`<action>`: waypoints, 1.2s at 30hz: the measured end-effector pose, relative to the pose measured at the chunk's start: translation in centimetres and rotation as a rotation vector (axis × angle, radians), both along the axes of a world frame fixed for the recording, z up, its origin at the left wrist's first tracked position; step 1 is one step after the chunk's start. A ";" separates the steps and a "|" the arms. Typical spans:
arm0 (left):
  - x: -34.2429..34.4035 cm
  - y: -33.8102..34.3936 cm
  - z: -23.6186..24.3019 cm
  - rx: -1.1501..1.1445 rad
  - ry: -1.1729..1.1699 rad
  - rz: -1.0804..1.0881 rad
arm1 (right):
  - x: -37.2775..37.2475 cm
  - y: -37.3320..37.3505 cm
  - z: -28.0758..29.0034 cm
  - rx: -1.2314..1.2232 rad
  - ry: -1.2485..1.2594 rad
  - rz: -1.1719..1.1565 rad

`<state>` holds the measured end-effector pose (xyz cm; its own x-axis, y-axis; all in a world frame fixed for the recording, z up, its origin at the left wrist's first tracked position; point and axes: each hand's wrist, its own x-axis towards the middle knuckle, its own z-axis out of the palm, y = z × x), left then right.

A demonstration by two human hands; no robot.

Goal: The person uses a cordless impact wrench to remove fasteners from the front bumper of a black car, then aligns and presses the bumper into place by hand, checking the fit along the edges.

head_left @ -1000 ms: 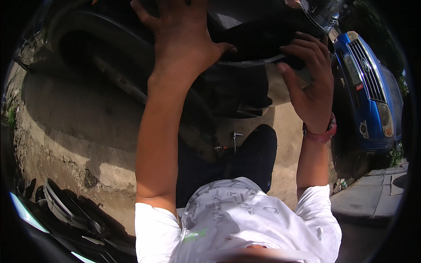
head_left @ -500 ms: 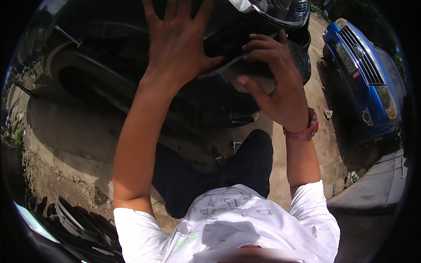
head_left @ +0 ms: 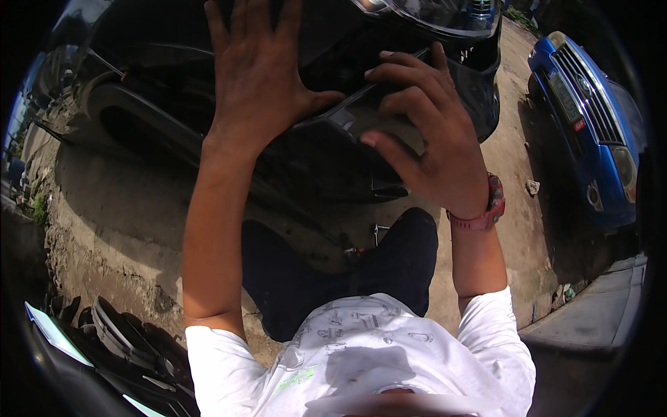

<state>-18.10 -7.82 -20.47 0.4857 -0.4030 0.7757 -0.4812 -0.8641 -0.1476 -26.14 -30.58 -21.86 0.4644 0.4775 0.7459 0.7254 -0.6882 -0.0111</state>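
A black car's front corner [head_left: 326, 163] fills the upper middle, with its fender and bumper meeting at an angled edge. My left hand [head_left: 257, 80] lies spread on the dark fender panel, thumb stretched toward that edge. At the bumper corner, my right hand [head_left: 434, 128] is held with curved fingers apart, and nothing shows between them. Whether its fingertips touch the panel I cannot tell. A red watch is on my right wrist. The headlight [head_left: 448, 15] sits just beyond both hands.
The car's front tyre [head_left: 114, 115] is at left, with a screwdriver-like tool [head_left: 109, 66] above it. A metal tool [head_left: 379, 233] lies on the dirt by my knees. A blue vehicle [head_left: 590, 118] stands at right. Dark car parts [head_left: 128, 333] are at lower left.
My left hand has slid a little left along the fender, still spread. My right hand has shifted slightly left too, its fingers still bent. The view has turned slightly.
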 end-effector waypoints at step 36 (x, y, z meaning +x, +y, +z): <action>0.9 -3.0 -0.8 -0.159 -0.121 0.074 | 0.7 -1.5 -0.6 -0.016 -0.019 0.061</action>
